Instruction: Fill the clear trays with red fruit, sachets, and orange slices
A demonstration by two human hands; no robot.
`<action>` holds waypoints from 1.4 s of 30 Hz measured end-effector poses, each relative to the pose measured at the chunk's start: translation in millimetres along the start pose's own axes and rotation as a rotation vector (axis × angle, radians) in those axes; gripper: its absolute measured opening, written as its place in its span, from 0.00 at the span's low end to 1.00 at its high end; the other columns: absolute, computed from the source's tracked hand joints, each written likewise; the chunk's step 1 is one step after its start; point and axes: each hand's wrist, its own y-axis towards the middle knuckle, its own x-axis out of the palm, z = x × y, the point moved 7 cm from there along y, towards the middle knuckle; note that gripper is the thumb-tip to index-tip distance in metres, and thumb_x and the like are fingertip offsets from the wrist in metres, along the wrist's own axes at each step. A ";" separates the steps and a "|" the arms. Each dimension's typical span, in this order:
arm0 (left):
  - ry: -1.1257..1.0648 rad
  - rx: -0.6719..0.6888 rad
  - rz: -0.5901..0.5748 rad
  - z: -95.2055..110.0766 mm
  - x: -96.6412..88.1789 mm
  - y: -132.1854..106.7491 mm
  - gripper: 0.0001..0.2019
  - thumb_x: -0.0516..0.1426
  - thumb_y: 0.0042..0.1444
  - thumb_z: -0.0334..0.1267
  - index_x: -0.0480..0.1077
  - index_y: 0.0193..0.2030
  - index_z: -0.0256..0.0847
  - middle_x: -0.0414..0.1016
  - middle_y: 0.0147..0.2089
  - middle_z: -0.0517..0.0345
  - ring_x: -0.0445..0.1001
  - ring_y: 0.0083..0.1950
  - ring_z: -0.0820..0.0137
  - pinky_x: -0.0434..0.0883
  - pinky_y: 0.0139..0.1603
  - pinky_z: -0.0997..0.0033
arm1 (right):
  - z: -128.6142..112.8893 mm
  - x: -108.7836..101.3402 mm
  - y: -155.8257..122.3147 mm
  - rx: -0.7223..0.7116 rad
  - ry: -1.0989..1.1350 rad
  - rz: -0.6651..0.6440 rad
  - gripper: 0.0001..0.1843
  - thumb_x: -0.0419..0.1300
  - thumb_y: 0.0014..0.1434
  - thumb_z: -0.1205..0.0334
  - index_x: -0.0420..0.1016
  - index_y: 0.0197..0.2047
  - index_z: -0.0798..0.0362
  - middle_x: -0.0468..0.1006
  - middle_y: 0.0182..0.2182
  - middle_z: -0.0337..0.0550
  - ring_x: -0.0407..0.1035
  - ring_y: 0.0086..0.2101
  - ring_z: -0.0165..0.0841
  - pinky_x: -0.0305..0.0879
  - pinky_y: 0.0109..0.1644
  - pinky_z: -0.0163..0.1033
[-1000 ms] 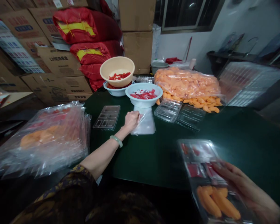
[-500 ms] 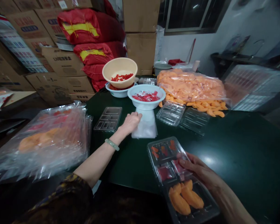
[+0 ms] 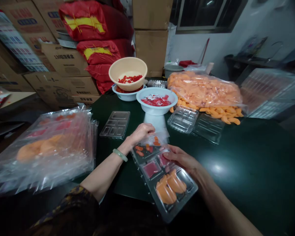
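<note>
The clear plastic tray [image 3: 164, 186] with orange segments and red bits in its compartments sits over the near edge of the dark green table [image 3: 248, 157], tilted a bit; the right hand [image 3: 180, 159] is on it, fingers pressed together and lying across the top; the left hand [image 3: 141, 133] is at the far end, fingers curled together on the clear plastic bag [image 3: 157, 139], whose mouth looks pulled over the tray, though exactly what they pinch is hard to tell; a jade bangle [image 3: 120, 155] sits on that wrist; just past them is a white bowl [image 3: 156, 101] of red packets on a white stand; a big bag of orange segments [image 3: 204, 90] lies to the right.
</note>
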 end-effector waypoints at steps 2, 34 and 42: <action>-0.044 0.019 -0.005 -1.4 -1.2 -1.0 0.15 0.51 0.58 0.40 0.70 0.26 0.35 0.68 0.26 0.58 0.65 0.27 0.75 0.61 0.31 0.76 | -3.3 -10.3 -1.2 0.021 -0.013 0.051 0.20 0.68 0.47 0.61 0.66 0.41 0.56 0.76 0.24 0.40 0.71 0.20 0.30 0.68 0.22 0.30; 0.028 -0.058 -0.137 12.7 -2.4 18.4 0.11 0.50 0.53 0.32 0.75 0.35 0.38 0.74 0.34 0.54 0.70 0.34 0.68 0.61 0.35 0.72 | -21.0 0.3 -8.1 0.049 -0.207 0.017 0.30 0.63 0.52 0.62 0.58 0.57 0.55 0.77 0.42 0.51 0.72 0.21 0.27 0.69 0.23 0.30; 0.210 0.033 -0.174 28.6 -7.8 12.6 0.13 0.47 0.57 0.32 0.71 0.29 0.38 0.66 0.29 0.57 0.64 0.29 0.71 0.56 0.30 0.70 | -25.7 -19.3 -10.6 0.066 -0.217 0.127 0.32 0.62 0.52 0.63 0.57 0.59 0.54 0.78 0.41 0.50 0.72 0.21 0.28 0.68 0.23 0.31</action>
